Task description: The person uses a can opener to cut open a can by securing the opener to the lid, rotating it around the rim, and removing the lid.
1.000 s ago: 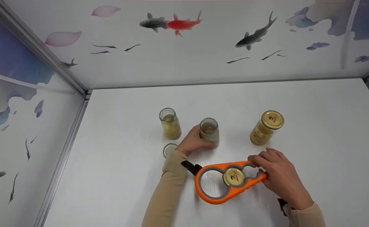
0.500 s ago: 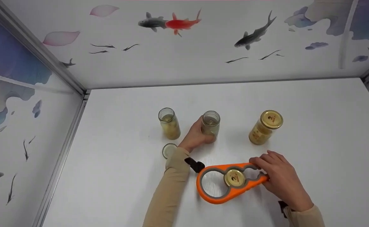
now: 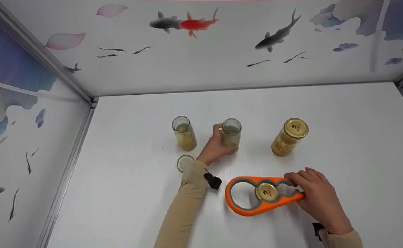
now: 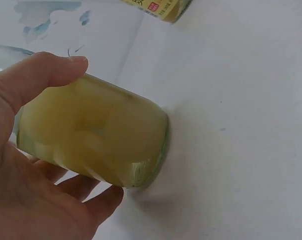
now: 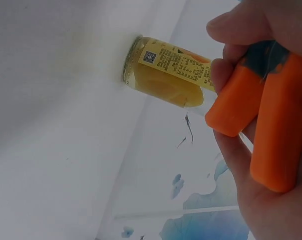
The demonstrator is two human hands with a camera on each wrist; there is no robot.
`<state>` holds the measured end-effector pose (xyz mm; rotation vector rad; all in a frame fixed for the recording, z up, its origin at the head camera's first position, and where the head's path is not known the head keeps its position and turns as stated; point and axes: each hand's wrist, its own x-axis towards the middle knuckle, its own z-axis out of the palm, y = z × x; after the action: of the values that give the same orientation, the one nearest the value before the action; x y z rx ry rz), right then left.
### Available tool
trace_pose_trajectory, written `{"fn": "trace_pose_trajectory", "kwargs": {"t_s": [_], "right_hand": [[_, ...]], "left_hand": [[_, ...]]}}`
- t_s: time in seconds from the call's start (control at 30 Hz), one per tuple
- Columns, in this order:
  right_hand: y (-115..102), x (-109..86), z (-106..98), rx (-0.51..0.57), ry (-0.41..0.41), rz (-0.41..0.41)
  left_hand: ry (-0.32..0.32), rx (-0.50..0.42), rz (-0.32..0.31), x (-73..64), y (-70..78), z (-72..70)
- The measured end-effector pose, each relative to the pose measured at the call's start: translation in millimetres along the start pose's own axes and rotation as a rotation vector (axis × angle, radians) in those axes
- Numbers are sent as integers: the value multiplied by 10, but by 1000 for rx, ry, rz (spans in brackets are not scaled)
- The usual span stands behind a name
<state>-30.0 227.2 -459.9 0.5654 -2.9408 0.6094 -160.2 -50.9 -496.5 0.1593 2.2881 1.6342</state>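
Observation:
My left hand grips an open glass jar by its side, thumb and fingers curled around it. The left wrist view shows pale yellow contents in this jar, its base close to the white table. In my right hand are the two handle ends of an orange jar opener with grey-lined openings. A gold lid sits in the opener's middle opening. Seen from the right wrist, the orange handles lie between the thumb and fingers.
A second open jar with yellowish contents stands left of the held one. Near my left sleeve lies a round lid, pale side up, partly covered. A closed jar with a gold lid stands to the right. Printed panels border the table.
The jar in my left hand has shifted slightly toward the back of the table. My right hand has moved to the right with the opener and the lid inside it.

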Motion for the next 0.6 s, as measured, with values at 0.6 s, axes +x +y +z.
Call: {"fn": "trace_pose_trajectory", "kwargs": {"t_s": [0.6], "right_hand": [[-3,50,-42,-5,-41,30]], "left_hand": [[9,-6,103,-615,-142,-163]]}}
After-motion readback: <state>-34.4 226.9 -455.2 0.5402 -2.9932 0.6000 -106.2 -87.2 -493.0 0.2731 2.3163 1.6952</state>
